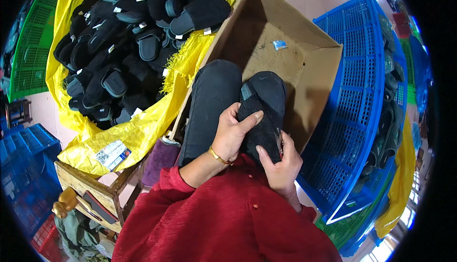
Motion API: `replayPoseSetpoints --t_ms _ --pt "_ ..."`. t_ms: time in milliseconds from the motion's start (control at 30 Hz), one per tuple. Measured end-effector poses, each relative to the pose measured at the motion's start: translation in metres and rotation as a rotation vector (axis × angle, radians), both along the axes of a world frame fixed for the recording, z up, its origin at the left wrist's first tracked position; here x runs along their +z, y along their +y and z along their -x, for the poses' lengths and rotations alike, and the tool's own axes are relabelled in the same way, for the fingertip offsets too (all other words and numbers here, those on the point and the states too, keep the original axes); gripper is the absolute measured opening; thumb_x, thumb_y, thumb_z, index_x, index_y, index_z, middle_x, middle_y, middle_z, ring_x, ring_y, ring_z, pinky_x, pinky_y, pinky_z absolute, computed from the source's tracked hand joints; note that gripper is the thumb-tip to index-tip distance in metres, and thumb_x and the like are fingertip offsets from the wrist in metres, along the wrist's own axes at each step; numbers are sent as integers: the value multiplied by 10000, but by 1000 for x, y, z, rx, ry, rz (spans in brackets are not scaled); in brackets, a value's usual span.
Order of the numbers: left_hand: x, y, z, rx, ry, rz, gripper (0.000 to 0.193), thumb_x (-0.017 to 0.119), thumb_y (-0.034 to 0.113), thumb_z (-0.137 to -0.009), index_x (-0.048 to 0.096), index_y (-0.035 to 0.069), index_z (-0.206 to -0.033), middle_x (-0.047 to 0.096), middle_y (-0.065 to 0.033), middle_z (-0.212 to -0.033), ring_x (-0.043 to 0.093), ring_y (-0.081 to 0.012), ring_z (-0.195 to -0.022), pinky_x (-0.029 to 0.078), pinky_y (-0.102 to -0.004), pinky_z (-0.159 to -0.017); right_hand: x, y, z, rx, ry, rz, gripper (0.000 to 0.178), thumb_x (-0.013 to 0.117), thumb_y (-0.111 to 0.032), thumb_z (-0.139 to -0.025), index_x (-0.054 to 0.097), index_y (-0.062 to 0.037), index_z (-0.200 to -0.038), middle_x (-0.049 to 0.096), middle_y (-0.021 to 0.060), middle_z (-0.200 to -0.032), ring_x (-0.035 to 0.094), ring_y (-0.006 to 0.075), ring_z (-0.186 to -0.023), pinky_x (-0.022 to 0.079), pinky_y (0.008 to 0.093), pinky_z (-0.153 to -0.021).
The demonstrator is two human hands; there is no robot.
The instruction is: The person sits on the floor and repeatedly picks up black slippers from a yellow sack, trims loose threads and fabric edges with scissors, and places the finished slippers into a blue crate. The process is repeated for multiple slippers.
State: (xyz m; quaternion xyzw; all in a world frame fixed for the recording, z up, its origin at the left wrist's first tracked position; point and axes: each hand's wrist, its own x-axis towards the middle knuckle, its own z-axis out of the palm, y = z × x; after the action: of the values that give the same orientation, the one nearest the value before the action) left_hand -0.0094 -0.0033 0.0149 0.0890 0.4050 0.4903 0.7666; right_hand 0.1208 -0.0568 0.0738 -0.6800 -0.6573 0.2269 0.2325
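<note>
A black fuzzy slipper (261,131) lies over my lap, its grey toe opening or sole edge pointing away from me. My left hand (232,133) grips its left side, the thumb pressed on top of the fuzzy surface. At the near right end my right hand (282,164) is closed on the slipper, thumb and fingers on either side of its edge. Most of the underside is hidden by the hands and my dark trousers. Ahead on the left, a yellow woven sack (138,143) holds a heap of similar black slippers (138,47), several with small white tags.
An open cardboard box (316,55) stands just beyond my knees, with a small blue-and-white packet (279,45) inside. Blue plastic crates (347,95) line the right side. A wooden drawer unit (85,190) and a purple slipper (161,163) are at my left. Green crates (35,43) stand far left.
</note>
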Motion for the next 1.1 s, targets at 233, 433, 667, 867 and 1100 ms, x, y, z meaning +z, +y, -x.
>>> replayPoseSetpoints --t_ms 233,433,667,867,1100 --pt "7 11 16 -223 261 -41 221 751 87 -829 590 -6 -949 652 -38 -860 606 -92 -765 511 -245 -714 -9 -16 8 -35 39 16 568 780 -146 -738 534 32 -1218 650 211 -1015 678 319 -837 546 362 -726" --pt "3 38 51 -495 165 -57 187 728 84 -848 616 -17 -959 666 -29 -884 609 -81 -788 504 -243 -731 -10 8 16 160 -1 -73 489 761 -98 -729 563 31 -1157 665 194 -946 678 330 -776 549 366 -678" --pt "9 22 66 -464 940 -609 191 706 79 -813 572 -31 -895 595 -113 -802 585 -232 -751 463 -327 -682 -12 41 26 -114 429 324 318 697 -6 -818 566 39 -1104 680 100 -931 627 103 -892 500 265 -808" --pt "23 29 73 -489 1149 -822 254 700 35 -646 537 1 -837 543 -177 -784 551 -383 -783 464 -428 -672 -43 69 21 10 679 456 262 703 -33 -815 568 18 -1032 655 89 -899 575 88 -863 490 276 -794" --pt "42 14 39 -406 1616 -762 276 654 23 -650 553 -2 -905 510 -149 -797 533 -349 -744 466 -423 -647 -66 106 26 49 1125 722 248 612 34 -758 605 -21 -999 621 -13 -960 536 76 -913 461 262 -836"
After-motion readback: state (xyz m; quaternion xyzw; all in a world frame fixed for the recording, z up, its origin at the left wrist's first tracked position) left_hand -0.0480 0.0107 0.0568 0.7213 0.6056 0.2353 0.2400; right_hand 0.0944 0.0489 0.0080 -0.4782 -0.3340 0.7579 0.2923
